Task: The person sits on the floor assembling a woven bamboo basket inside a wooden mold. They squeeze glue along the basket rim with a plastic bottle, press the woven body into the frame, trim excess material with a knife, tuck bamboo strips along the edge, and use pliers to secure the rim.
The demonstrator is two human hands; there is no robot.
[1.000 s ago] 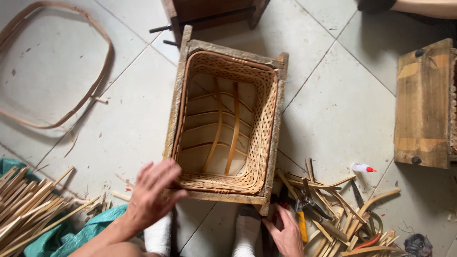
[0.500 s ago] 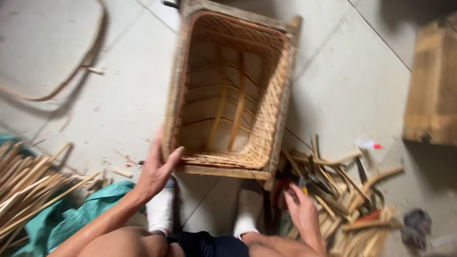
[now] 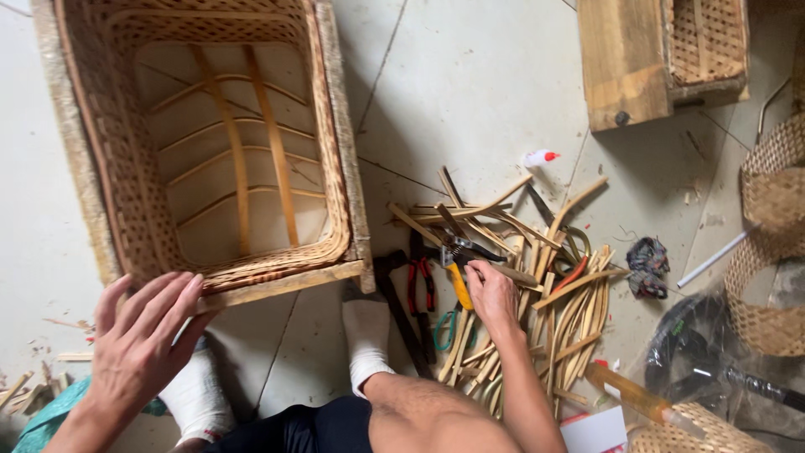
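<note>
Both my hands work low: left hand [image 3: 138,348] spread wide at the woven basket [image 3: 210,143] rim; right hand [image 3: 492,294], earlier empty, now pinches the yellow-handled pliers [image 3: 457,268] amid cane strips [image 3: 537,277].

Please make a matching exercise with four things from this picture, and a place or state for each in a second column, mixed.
1. woven basket
2. yellow-handled pliers
3. red-handled pliers
4. small white bottle with red cap

a. lying alone on bare tile
b. under the right hand
c. left hand at its rim
d. between the white sock and the strips

Pairs: 1-c, 2-b, 3-d, 4-a
</note>
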